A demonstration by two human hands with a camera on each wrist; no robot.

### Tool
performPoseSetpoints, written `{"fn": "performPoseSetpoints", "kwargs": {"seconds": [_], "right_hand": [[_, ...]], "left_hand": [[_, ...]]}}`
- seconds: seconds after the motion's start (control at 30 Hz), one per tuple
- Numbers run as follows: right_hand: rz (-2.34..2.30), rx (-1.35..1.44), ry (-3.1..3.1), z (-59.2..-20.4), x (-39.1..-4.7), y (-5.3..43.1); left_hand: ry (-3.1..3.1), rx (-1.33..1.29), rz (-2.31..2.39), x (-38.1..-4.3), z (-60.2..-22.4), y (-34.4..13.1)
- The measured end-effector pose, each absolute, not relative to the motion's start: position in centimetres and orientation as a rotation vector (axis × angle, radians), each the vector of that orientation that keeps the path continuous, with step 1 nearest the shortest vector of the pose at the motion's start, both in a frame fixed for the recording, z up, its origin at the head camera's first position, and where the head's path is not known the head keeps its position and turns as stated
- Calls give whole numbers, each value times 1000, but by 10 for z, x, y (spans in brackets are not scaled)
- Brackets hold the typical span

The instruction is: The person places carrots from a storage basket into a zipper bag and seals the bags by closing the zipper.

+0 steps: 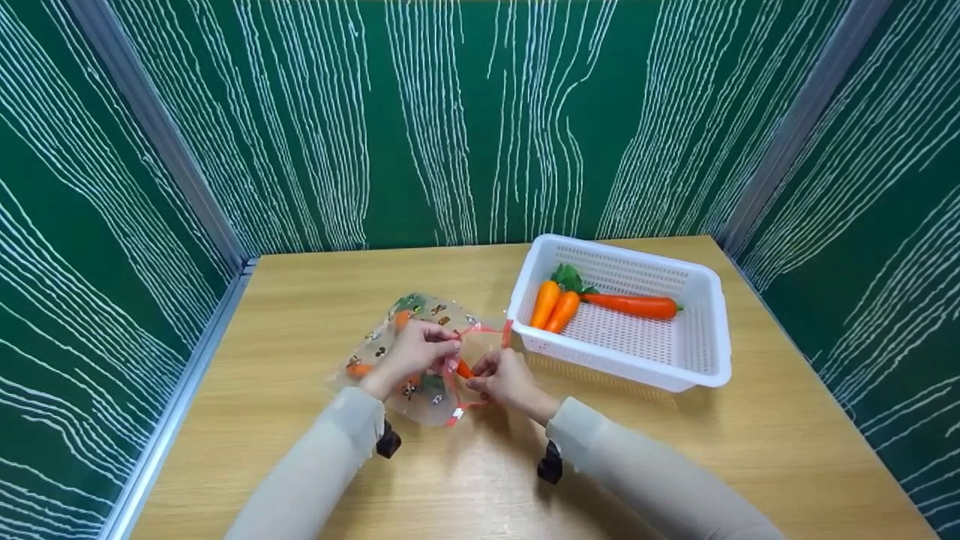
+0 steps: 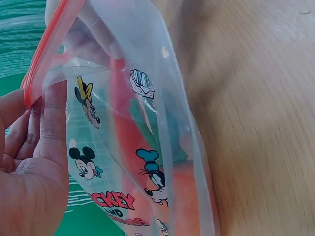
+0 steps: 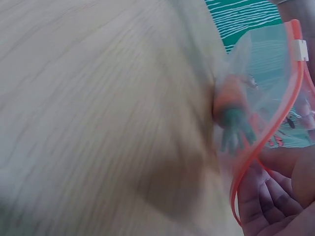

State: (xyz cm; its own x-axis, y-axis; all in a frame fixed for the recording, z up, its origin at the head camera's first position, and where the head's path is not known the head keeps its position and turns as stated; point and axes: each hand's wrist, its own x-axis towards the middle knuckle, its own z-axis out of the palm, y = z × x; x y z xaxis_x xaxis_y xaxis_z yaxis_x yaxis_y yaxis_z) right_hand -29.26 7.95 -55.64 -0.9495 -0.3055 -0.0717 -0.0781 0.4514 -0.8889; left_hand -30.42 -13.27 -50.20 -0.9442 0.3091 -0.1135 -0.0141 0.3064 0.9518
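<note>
Left hand (image 1: 421,349) pinches red-rimmed clear plastic bag (image 1: 385,339), right hand (image 1: 510,380) grips tapered orange carrot (image 1: 465,369) at its mouth; bagging apparently partway, three carrots (image 1: 634,305) unbagged near counter's (image 1: 292,300) far-right corner.

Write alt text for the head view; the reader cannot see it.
A person's left hand grips a clear, cartoon-printed, red-edged plastic bag while the right hand holds a slender reddish vegetable at its opening. To the right on a light wooden table, a white perforated plastic basket holds two orange carrots and a long reddish vegetable.
</note>
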Motion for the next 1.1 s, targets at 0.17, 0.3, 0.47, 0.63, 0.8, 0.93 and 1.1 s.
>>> {"fn": "performPoseSetpoints", "kwargs": {"seconds": [0.17, 0.3, 0.47, 0.63, 0.8, 0.93, 1.1], "right_hand": [[-1491, -355, 2520, -561, -293, 77], [-1494, -370, 2532, -561, -292, 77], [-1497, -416, 2526, -557, -291, 80], [-1498, -431, 2482, -553, -291, 86], [-1484, -450, 2476, -546, -291, 93], [-1478, -471, 2457, -540, -291, 99], [-1480, -521, 2440, -534, -292, 107]], "left_hand": [[2333, 287, 1644, -304, -502, -134], [2330, 270, 1643, -305, -502, -134], [2318, 241, 1657, -306, -502, -133], [2282, 209, 1672, -305, -503, -134], [2283, 216, 1679, -304, -503, -134], [2295, 221, 1676, -304, -503, -134], [2327, 234, 1646, -304, -502, -134]]}}
